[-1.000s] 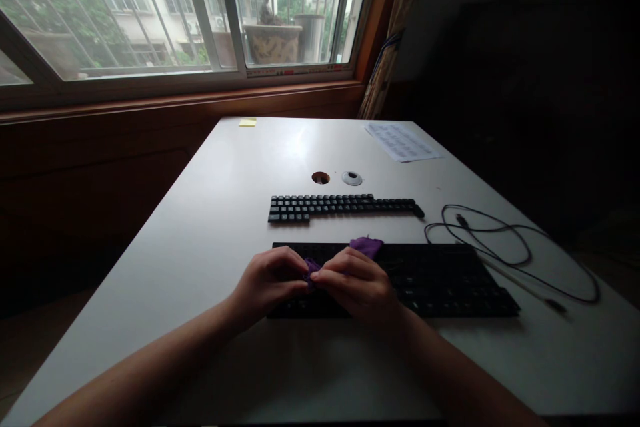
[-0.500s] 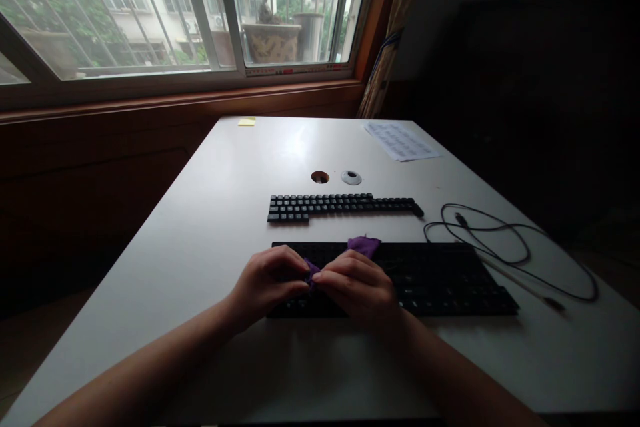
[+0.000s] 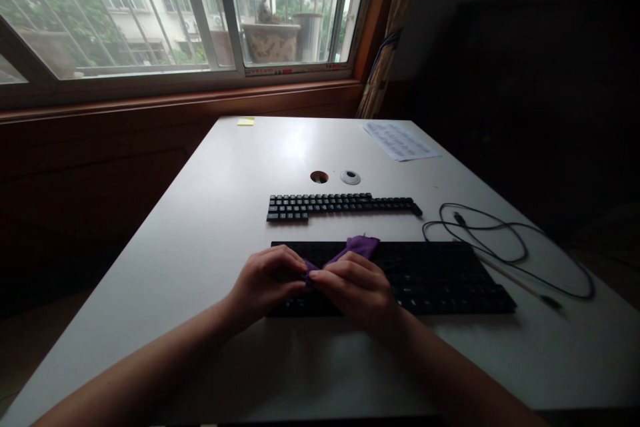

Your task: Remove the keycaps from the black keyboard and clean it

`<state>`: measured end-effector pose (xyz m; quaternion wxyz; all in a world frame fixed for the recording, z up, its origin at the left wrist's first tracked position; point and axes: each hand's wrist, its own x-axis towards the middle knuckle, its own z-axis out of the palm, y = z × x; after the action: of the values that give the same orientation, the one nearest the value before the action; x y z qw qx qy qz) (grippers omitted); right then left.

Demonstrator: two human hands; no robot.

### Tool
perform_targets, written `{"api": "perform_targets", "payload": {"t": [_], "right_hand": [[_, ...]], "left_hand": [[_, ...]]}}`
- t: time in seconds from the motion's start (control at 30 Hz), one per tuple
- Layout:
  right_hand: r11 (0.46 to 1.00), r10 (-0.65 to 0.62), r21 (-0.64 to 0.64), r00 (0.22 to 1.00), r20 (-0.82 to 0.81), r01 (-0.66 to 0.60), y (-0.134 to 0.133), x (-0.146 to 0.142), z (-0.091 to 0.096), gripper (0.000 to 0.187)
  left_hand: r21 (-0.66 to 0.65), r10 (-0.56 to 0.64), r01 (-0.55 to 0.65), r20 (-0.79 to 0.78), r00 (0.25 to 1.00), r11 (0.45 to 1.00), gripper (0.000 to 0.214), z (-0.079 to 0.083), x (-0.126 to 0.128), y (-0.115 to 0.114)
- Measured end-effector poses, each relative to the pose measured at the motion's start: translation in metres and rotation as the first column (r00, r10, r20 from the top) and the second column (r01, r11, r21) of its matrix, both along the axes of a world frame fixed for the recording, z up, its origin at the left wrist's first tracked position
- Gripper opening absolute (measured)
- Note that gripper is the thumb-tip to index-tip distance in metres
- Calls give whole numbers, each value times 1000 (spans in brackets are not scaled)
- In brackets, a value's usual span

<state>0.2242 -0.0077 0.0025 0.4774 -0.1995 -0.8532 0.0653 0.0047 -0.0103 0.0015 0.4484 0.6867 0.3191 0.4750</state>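
Note:
Both hands meet over the left part of a black keyboard (image 3: 440, 277) lying on the white desk. A purple cloth (image 3: 364, 247) is pinched between them, its loose end sticking up behind the right fingers. My left hand (image 3: 267, 280) is closed, thumb and fingertips on the cloth's left end. My right hand (image 3: 357, 283) is closed on the cloth too, its fingertips almost touching the left ones. Whether something small is wrapped inside the cloth I cannot tell. Beyond the keyboard, loose black keycaps (image 3: 330, 205) stand in tidy rows.
A black cable (image 3: 510, 223) lies in loops at the right, beside the keyboard. Farther back are a round desk hole (image 3: 319, 177), its grey cover (image 3: 351, 177), printed sheets (image 3: 401, 141) and a yellow sticky note (image 3: 245, 121). A barred window stands behind the desk.
My right fingertips have shifted slightly left, toward the left fingers. More of the purple cloth shows between the hands. The keyboard and the keycap rows stay put.

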Motion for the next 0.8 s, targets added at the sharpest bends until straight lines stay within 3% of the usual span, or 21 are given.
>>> {"api": "perform_targets", "payload": {"t": [0.23, 0.57, 0.8], "right_hand": [[998, -21, 56, 1000, -4, 22, -4, 1, 1, 33], [998, 33, 45, 996, 87, -37, -2, 6, 1, 42], [999, 0, 51, 990, 144, -7, 0, 6, 1, 46]], "left_hand": [[-28, 5, -5, 0, 1000, 1000, 17, 1, -1, -1], [-165, -96, 111, 95, 991, 980, 15, -1, -2, -1], [-40, -49, 49, -1, 999, 998, 13, 0, -3, 0]]}}
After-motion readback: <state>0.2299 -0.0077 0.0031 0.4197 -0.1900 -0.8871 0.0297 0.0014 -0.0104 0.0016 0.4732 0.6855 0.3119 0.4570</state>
